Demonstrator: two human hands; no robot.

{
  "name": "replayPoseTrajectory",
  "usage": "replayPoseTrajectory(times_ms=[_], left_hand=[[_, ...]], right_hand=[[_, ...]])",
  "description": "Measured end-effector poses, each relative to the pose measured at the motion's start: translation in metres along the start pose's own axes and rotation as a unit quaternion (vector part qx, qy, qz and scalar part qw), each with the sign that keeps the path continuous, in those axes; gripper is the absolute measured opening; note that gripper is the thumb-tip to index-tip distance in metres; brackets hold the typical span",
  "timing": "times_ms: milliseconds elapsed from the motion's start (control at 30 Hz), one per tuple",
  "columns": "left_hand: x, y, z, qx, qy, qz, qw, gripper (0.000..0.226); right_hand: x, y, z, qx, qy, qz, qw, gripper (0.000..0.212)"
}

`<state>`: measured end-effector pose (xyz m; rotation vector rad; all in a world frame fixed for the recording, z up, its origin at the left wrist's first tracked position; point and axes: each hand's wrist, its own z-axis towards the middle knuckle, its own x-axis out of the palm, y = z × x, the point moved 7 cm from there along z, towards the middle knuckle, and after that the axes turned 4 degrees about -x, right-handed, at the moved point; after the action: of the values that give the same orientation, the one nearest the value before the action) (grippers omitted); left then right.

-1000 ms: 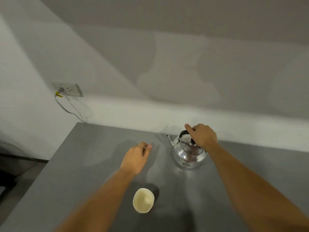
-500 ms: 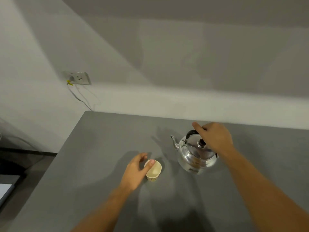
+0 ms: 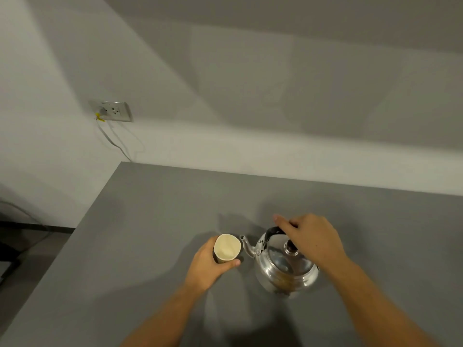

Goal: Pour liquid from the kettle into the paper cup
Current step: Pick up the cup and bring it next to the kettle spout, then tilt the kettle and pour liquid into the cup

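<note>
A shiny steel kettle (image 3: 283, 269) with a black handle and lid knob stands on the grey table (image 3: 140, 246), its spout pointing left. My right hand (image 3: 313, 237) is closed around the black handle on top, index finger stretched forward. A cream paper cup (image 3: 226, 249) sits just left of the spout, its mouth facing up and looking empty. My left hand (image 3: 208, 266) is wrapped around the cup's side, thumb across the front.
A wall socket (image 3: 114, 111) with a plugged-in cable (image 3: 112, 141) is on the white wall at the back left. The table's left edge runs diagonally, with dark floor beyond it. A white wall backs the table.
My left hand went to the paper cup, closed around it and brought it up beside the kettle's spout. My right hand stayed on the kettle handle. The view shifted.
</note>
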<state>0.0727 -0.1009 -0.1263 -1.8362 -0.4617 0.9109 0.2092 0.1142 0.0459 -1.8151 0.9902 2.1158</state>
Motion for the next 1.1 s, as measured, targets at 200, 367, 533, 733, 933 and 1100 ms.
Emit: replayPoseTrajectory(times_ms=[200,367,533,733,933,1100], left_hand=[[0.004,0.005,0.002,-0.005,-0.014,-0.007,1.0,0.057],[0.005,0.002,0.001,-0.003,-0.022,-0.01,1.0,0.061],[0.008,0.002,0.001,-0.006,-0.022,-0.01,1.0,0.061],[0.01,0.005,0.002,-0.012,-0.019,-0.018,1.0,0.057],[0.012,0.005,0.002,-0.016,-0.016,-0.021,1.0,0.057],[0.013,0.003,0.0,-0.018,-0.017,-0.018,1.0,0.059]], right_hand=[[0.012,0.025,-0.006,-0.02,0.026,-0.034,0.999,0.073],[0.016,0.04,0.0,-0.015,0.04,-0.067,0.997,0.071],[0.018,0.053,0.008,-0.007,0.06,-0.086,0.994,0.062],[0.014,0.07,0.017,-0.019,0.064,-0.131,0.989,0.049],[0.018,0.084,0.022,-0.048,0.08,-0.163,0.982,0.046],[0.022,0.089,0.025,-0.063,0.073,-0.174,0.98,0.044]])
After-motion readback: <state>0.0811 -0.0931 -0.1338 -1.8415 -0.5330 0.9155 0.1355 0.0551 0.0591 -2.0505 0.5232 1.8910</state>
